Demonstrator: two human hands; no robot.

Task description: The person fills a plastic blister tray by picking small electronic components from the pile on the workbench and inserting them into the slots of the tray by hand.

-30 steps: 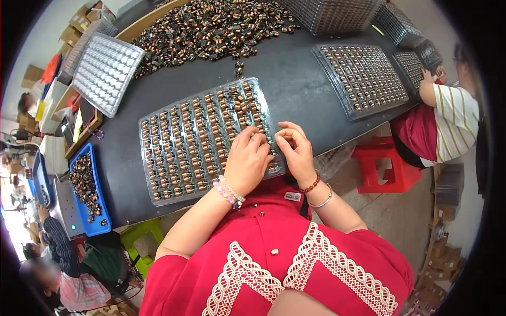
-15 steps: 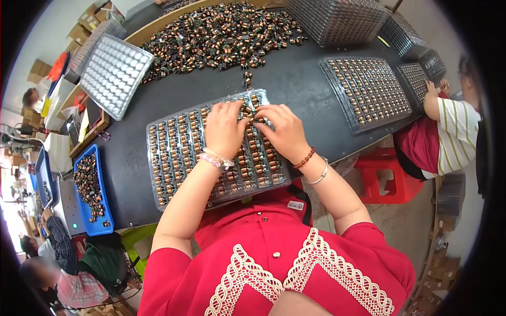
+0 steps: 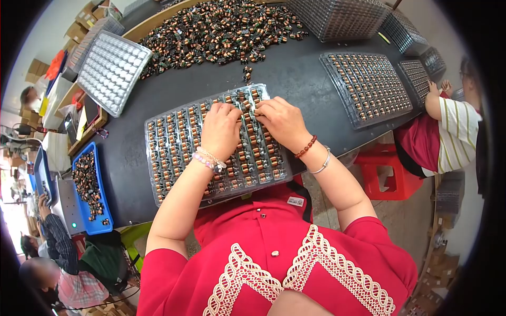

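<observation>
A clear plastic tray (image 3: pixel 221 185) with rows of small copper-wound coils (image 3: pixel 182 142) lies on the dark table in front of me. My left hand (image 3: pixel 221 130) is over the tray's middle, its fingers curled down beside a coil in an upper row. Just to the right, my right hand (image 3: pixel 283 124) is bent over the tray's upper right part, thumb and fingertips drawn together at the coils. A narrow gap with coils in it separates the two hands. What either set of fingertips grips is hidden by the fingers and the coils.
A big heap of loose coils (image 3: pixel 221 37) spreads across the back. At left are a blue bin (image 3: pixel 108 210) of parts and a tilted tray (image 3: pixel 113 68). On the right stand a filled tray (image 3: pixel 369 87), stacked trays (image 3: pixel 337 18), a red stool (image 3: pixel 387 174) and a co-worker in a striped top (image 3: pixel 457 131).
My hands have drawn apart slightly; their fingertips were close together over the coils before. The right hand has shifted a little up, uncovering coils between the hands.
</observation>
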